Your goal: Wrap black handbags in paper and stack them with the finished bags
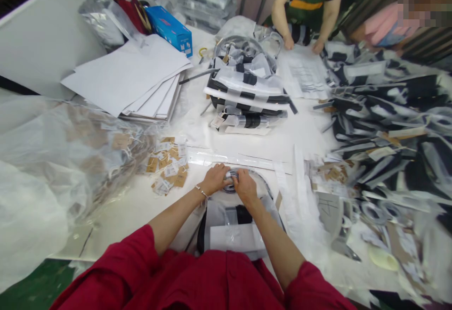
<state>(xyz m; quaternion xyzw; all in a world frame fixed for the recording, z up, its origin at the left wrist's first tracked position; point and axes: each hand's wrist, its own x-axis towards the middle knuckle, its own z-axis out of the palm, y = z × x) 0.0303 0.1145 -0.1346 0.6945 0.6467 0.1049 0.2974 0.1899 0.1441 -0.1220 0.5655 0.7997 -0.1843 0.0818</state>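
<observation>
A black handbag (219,213) partly wrapped in white and clear material lies in front of my body, with a white sheet taped across it. At its far side is a grey wrapped strap (231,188), bent into a small coil. My left hand (215,179) has its fingers closed on the coil's left side. From the right, my right hand (246,187) grips the same coil, thumb near the other hand's fingers. A larger loop of the bag curves behind my right hand. The fingertips partly hide the coil.
Wrapped black-and-white bags (249,93) are stacked ahead. Brown tags (171,164) lie to the left, near plastic bags (102,145). White sheets (130,74) and a blue box (169,29) stand behind. Many wrapped bags (399,107) and a tape dispenser (341,234) fill the right; a co-worker's hands (288,42) work opposite.
</observation>
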